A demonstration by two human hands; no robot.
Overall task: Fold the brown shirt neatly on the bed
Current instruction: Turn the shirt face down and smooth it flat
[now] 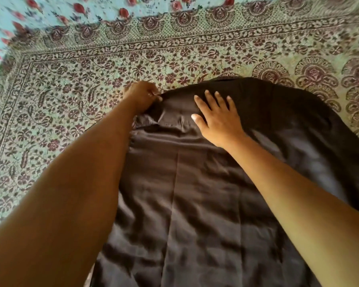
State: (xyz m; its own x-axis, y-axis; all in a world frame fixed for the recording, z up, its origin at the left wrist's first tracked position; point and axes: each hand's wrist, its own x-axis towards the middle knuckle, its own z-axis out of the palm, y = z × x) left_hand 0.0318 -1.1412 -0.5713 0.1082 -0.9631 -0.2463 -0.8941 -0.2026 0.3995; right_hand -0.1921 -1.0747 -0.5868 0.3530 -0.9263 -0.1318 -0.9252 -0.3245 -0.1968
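Observation:
The brown shirt point(195, 193) lies spread on the bed, reaching from the bottom edge of the view up to the middle. Its far end is rumpled near the collar. My left hand point(140, 96) pinches the far left corner of the shirt with curled fingers. My right hand point(218, 117) lies flat on the cloth just to the right of it, fingers straight and spread, pressing the upper part down. A fold of the shirt stretches away toward the right edge of the view.
The bed is covered by a green and maroon floral bedsheet point(71, 100) with a patterned border. A light blue cloth with red flowers point(50, 11) lies along the far side.

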